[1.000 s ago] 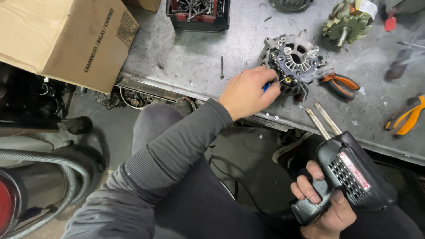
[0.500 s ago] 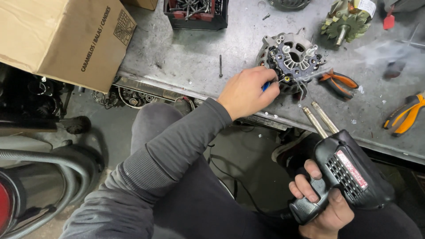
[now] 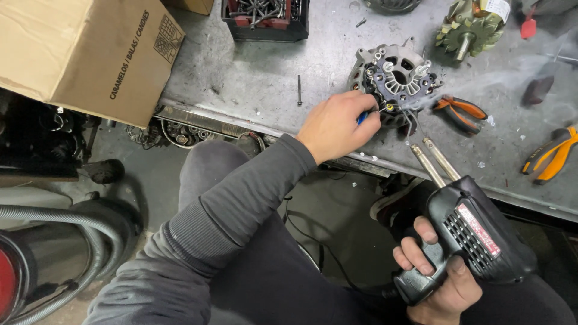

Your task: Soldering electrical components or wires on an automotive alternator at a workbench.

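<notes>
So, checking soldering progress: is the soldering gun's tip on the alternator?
Apart. The head view shows the soldering gun, gripped by the right hand, pulled off the alternator.

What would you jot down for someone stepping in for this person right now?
Left hand: pinching a small blue-handled tool against the alternator on the metal bench.
Right hand: gripping a black soldering gun below the bench edge, tips pointing up at the alternator, not touching.
Nearby: orange pliers, a loose bolt.
Done: housing open, insides exposed.
Left: cannot tell.
</notes>
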